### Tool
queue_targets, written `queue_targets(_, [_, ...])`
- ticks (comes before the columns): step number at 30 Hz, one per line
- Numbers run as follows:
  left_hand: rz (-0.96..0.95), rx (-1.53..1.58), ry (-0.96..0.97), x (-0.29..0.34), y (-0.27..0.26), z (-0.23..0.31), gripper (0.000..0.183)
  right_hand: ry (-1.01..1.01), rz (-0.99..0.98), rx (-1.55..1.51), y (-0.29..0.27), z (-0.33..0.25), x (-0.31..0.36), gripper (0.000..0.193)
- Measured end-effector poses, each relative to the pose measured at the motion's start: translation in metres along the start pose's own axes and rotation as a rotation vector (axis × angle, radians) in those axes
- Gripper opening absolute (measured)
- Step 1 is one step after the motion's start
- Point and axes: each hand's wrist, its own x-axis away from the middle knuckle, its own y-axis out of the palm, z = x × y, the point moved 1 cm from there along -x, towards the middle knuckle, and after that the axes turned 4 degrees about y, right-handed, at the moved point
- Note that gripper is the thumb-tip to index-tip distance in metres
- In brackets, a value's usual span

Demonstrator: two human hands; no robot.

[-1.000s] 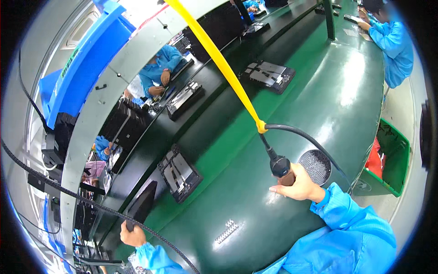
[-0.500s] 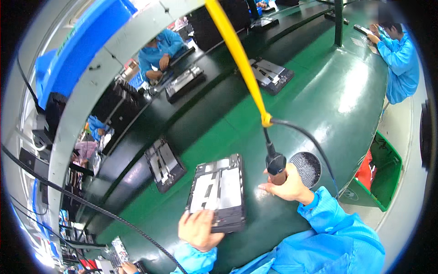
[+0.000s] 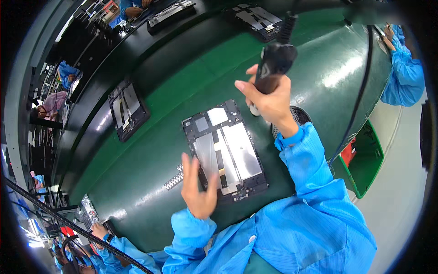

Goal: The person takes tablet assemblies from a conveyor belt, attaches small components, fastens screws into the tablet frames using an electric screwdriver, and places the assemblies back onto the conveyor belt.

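Note:
An opened tablet lies on the green bench before me, its silver battery panels, ribbon cables and black frame showing. My left hand hovers at the tablet's lower left edge, fingers spread and holding nothing. I cannot tell whether its fingertips touch the tablet. My right hand is wrapped round a black electric screwdriver, past the tablet's upper right corner. A coiled cord leaves the tool's top. Its tip is hidden behind my hand. Just beside my right wrist, a round dark perforated dish is partly covered by my sleeve.
More opened tablets lie farther off: one at the left, one at the back. Left of my hand sits a small strip of pale pieces. A green bin stands beyond the bench's right edge. Co-workers in blue sit around; a black cable crosses lower left.
My left hand has come off the tablet's near end and opened. The right hand has lifted the screwdriver up and away. My view has shifted, and the tablet now lies turned differently in it.

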Motion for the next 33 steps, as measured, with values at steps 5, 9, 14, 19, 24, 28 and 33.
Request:
queue_targets(5, [-0.022, 0.149, -0.115, -0.001, 0.022, -0.017, 0.049, -0.034, -0.069, -0.119, 0.014, 0.016, -0.008, 0.026])
queue_targets(9, [-0.029, 0.222, -0.119, 0.01, 0.021, -0.024, 0.049, -0.054, -0.1, -0.134, 0.009, 0.011, -0.012, 0.027])
queue_targets(14, [-0.038, 0.253, -0.071, 0.026, 0.021, -0.016, 0.057, -0.168, -0.09, -0.09, -0.032, -0.027, -0.014, 0.028])
queue_targets(19, [-0.166, 0.172, 0.131, 0.039, 0.034, 0.003, 0.08, -0.146, -0.15, -0.173, -0.06, -0.025, 0.001, 0.025])
queue_targets(24, [-0.303, 0.132, 0.215, 0.046, 0.039, 0.016, 0.081, -0.003, -0.173, -0.016, -0.051, -0.012, 0.007, 0.027])
queue_targets(28, [-0.336, 0.073, 0.228, 0.05, 0.042, 0.015, 0.074, -0.054, -0.145, -0.144, -0.028, -0.001, 0.0, 0.028])
queue_targets(33, [-0.328, 0.168, 0.167, 0.052, 0.037, 0.004, 0.062, -0.17, -0.134, -0.061, -0.04, -0.016, -0.01, 0.029])
